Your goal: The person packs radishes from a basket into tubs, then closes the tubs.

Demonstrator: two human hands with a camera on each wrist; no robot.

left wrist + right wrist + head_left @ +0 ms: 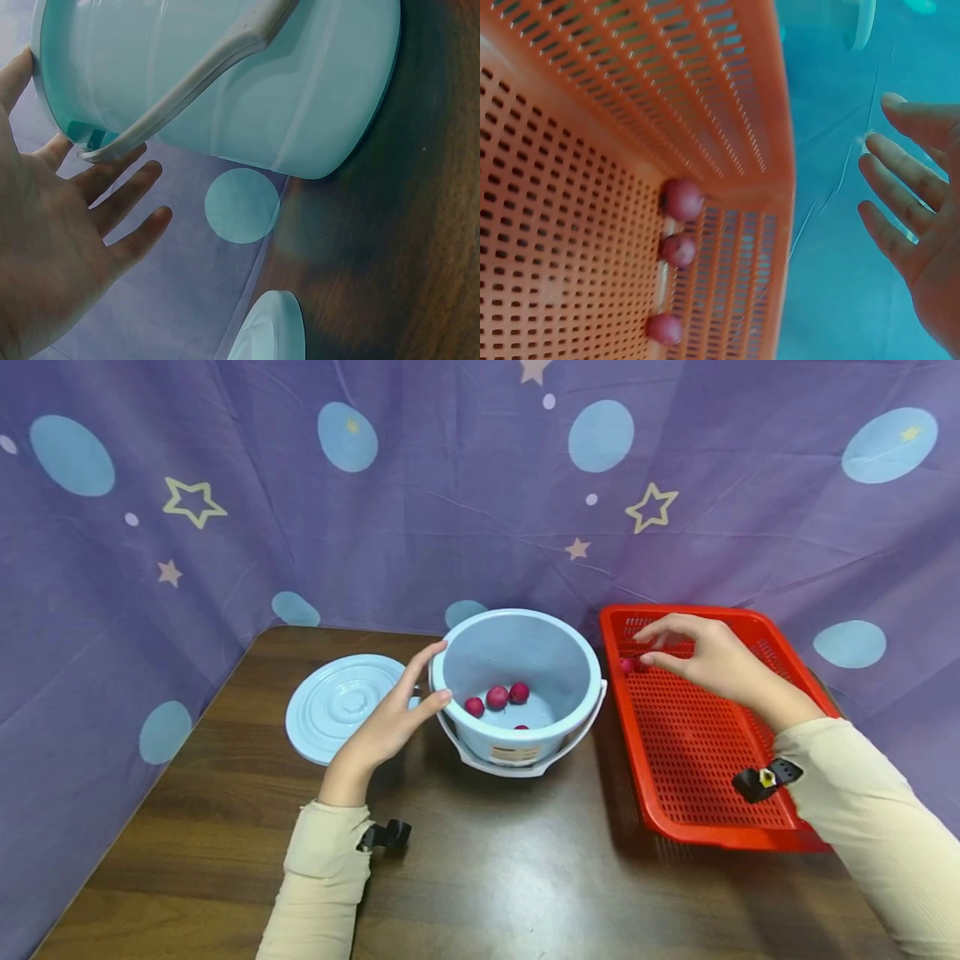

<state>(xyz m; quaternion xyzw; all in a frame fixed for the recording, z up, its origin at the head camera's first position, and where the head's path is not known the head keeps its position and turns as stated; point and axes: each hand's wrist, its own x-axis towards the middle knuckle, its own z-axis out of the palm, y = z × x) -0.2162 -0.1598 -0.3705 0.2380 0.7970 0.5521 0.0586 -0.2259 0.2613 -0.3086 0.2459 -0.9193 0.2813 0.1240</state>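
A light-blue bucket [517, 647] with a pale handle stands upright, several small round red fruits [497, 697] on its bottom. My left hand [386, 722] touches the bucket's left rim with thumb and forefinger; its other fingers [135, 236] extend loosely behind the handle pivot in the left wrist view. Over the back left of the red plastic basket [708, 752] hovers my right hand [708, 656], fingers loosely bent and nothing between them. Three red fruits [679, 251] lie along the basket's end wall in the right wrist view, apart from the hand.
A round light-blue lid [341, 706] lies on the brown wooden table [480, 860], left of the bucket and partly behind my left hand. Behind the table hangs a purple curtain [465, 493] with stars and blue spots. The basket's left rim stands close to the bucket.
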